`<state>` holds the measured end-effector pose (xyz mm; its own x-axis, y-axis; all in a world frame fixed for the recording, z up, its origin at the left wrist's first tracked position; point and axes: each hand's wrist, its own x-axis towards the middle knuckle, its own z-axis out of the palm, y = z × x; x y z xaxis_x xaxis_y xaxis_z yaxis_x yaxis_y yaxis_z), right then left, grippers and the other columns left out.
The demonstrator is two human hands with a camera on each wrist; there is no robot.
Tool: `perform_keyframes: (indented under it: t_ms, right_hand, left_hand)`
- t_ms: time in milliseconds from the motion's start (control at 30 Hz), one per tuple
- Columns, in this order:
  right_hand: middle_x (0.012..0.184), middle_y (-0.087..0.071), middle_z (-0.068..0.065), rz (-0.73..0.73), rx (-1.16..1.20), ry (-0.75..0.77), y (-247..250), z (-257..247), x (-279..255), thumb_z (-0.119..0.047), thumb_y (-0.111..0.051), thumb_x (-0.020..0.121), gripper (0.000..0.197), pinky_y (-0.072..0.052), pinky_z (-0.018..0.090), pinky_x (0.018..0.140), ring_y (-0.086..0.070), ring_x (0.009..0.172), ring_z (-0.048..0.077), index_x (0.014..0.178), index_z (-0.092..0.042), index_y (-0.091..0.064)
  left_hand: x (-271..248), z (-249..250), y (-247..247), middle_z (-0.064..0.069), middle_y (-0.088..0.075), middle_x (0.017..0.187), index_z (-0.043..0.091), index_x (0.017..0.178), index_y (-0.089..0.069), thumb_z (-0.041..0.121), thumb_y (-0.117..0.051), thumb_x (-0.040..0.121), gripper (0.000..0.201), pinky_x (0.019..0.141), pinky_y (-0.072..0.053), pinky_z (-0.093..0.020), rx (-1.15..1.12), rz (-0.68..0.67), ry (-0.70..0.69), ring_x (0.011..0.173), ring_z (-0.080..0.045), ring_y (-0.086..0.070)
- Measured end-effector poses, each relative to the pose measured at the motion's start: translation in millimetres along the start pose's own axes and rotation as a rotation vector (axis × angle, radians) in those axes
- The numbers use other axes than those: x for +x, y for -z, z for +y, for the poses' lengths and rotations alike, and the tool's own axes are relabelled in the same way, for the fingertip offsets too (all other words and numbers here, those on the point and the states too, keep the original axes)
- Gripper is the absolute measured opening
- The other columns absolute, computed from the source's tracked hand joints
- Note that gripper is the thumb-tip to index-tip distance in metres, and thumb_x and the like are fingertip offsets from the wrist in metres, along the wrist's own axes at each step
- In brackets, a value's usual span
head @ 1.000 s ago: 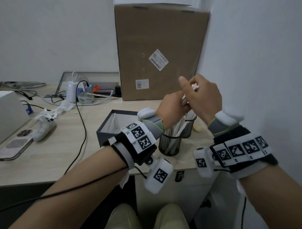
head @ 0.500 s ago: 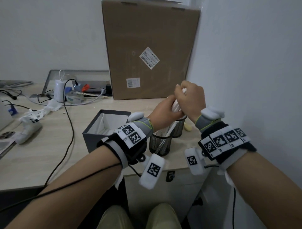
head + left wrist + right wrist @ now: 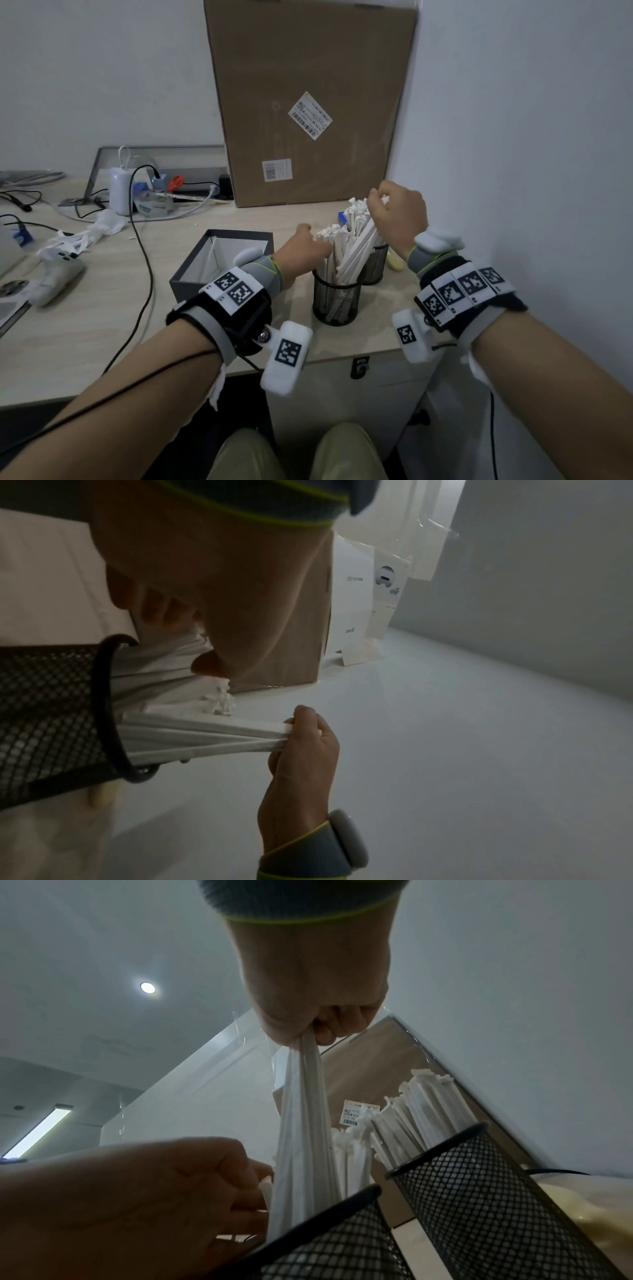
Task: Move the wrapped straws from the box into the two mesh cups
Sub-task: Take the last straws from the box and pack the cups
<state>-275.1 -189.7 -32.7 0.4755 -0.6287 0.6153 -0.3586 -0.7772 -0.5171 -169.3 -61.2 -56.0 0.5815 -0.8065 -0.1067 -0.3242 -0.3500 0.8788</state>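
Gripping a bundle of white paper-wrapped straws [image 3: 356,245] by the top ends, the right hand [image 3: 399,214] has its fingers [image 3: 342,1023] clenched round them; the bundle's lower ends stand inside the near black wire-mesh cup [image 3: 337,296]. Left hand [image 3: 303,248]: fingers curled against straws just left of the bundle in that same cup, though whether they actually grasp any cannot be told. Far black wire-mesh cup [image 3: 375,263]: just behind the near cup, also filled with straws, largely hidden by the bundle. Dark grey open box [image 3: 219,263]: left of the near cup on the pale wood tabletop [image 3: 102,325], white interior showing. Tall brown cardboard carton [image 3: 308,99]: behind the cups, bearing two white barcode labels whose print is too small to read.
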Motion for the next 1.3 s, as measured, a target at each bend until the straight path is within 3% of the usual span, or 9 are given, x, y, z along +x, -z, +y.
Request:
perform_keyframes:
  t_ms: [133, 333, 500, 567, 700, 900, 1133, 1233, 1300]
  right_hand:
    - [0.049, -0.038, -0.001, -0.065, -0.023, 0.03, -9.8, -4.3, -1.6, -0.026, -0.046, 0.094, 0.031, -0.03, 0.032, 0.056, -0.043, 0.058, 0.031, 0.069, -0.008, -0.048]
    - [0.079, -0.06, 0.008, -0.297, -0.266, 0.081, -30.8, -4.1, -23.5, -0.046, -0.032, 0.098, 0.04, -0.04, 0.035, 0.067, -0.056, 0.076, 0.029, 0.087, -0.013, -0.051]
    - [0.119, -0.051, 0.012, -0.272, -0.283, -0.002, -33.8, 5.8, -41.0, -0.056, -0.034, 0.094, 0.053, -0.044, 0.041, 0.087, -0.049, 0.109, 0.031, 0.116, -0.01, -0.049]
    - [0.127, -0.049, 0.011, -0.299, -0.151, -0.129, -29.2, 4.8, -38.0, -0.059, -0.04, 0.091, 0.058, -0.043, 0.041, 0.092, -0.049, 0.116, 0.031, 0.126, -0.012, -0.045]
    - [0.111, -0.061, 0.003, -0.401, 0.084, -0.304, -26.9, 6.6, -34.0, -0.057, -0.057, 0.083, 0.058, -0.043, 0.03, 0.083, -0.057, 0.102, 0.021, 0.12, -0.014, -0.051]
    - [0.101, -0.067, 0.01, -0.358, 0.095, -0.15, -35.4, 2.4, -36.8, -0.038, -0.063, 0.087, 0.042, -0.034, 0.023, 0.067, -0.062, 0.095, 0.024, 0.116, -0.009, -0.056]
    - [0.116, -0.061, 0.006, -0.484, -0.111, -0.113, -18.3, -0.4, -23.5, -0.068, -0.058, 0.074, 0.066, -0.047, 0.035, 0.085, -0.058, 0.104, 0.024, 0.116, -0.018, -0.053]
    - [0.132, -0.049, 0.009, -0.445, -0.262, -0.061, 3.0, -8.9, -26.6, -0.068, -0.06, 0.073, 0.076, -0.041, 0.038, 0.098, -0.048, 0.12, 0.028, 0.131, -0.02, -0.047]
    - [0.132, -0.048, 0.009, -0.349, -0.21, -0.031, 14.6, -26.5, -31.9, -0.06, -0.059, 0.08, 0.068, -0.038, 0.036, 0.099, -0.046, 0.122, 0.026, 0.132, -0.018, -0.047]
  left_hand:
    - [-2.5, -3.9, -6.1, -0.006, -0.051, 0.101, 0.008, 0.138, -0.026, 0.009, -0.056, 0.087, 0.059, 0.065, -0.044, -0.023, -0.009, -0.096, 0.0, 0.082, -0.012, -0.05]
    - [-2.9, -10.0, -12.3, -0.01, -0.054, 0.121, 0.016, 0.148, 0.004, 0.006, -0.063, 0.084, 0.093, 0.082, -0.051, -0.025, -0.074, -0.21, -0.071, 0.107, -0.022, -0.057]
    - [-3.5, -14.0, -15.5, -0.004, -0.05, 0.122, 0.013, 0.145, -0.005, 0.013, -0.067, 0.085, 0.087, 0.071, -0.049, -0.008, -0.039, -0.194, -0.162, 0.107, -0.014, -0.053]
    - [-1.2, -14.8, -17.7, -0.008, -0.053, 0.126, 0.013, 0.145, -0.011, 0.014, -0.065, 0.087, 0.079, 0.075, -0.048, -0.016, 0.007, -0.125, -0.182, 0.105, -0.015, -0.053]
    - [3.8, -18.5, -21.7, -0.012, -0.055, 0.13, 0.015, 0.143, -0.02, 0.017, -0.058, 0.091, 0.065, 0.094, -0.048, -0.036, 0.105, -0.041, -0.208, 0.113, -0.026, -0.057]
    - [0.8, -10.9, -24.1, -0.013, -0.058, 0.126, 0.016, 0.139, -0.032, 0.017, -0.047, 0.095, 0.047, 0.095, -0.048, -0.042, 0.095, -0.007, -0.272, 0.113, -0.028, -0.057]
    - [-3.9, -1.5, -5.8, 0.008, -0.048, 0.128, 0.007, 0.147, -0.021, 0.014, -0.054, 0.093, 0.064, 0.086, -0.036, -0.006, 0.227, -0.062, -0.264, 0.122, -0.014, -0.043]
    - [-6.6, -4.4, 17.6, -0.001, -0.019, 0.158, 0.014, 0.152, -0.013, 0.026, -0.059, 0.091, 0.078, 0.114, -0.02, -0.024, 0.269, 0.034, -0.275, 0.145, -0.017, -0.02]
    - [-1.9, -12.2, 38.4, -0.004, -0.028, 0.155, 0.016, 0.149, -0.024, 0.022, -0.059, 0.09, 0.069, 0.115, -0.025, -0.033, 0.241, 0.132, -0.256, 0.143, -0.019, -0.027]
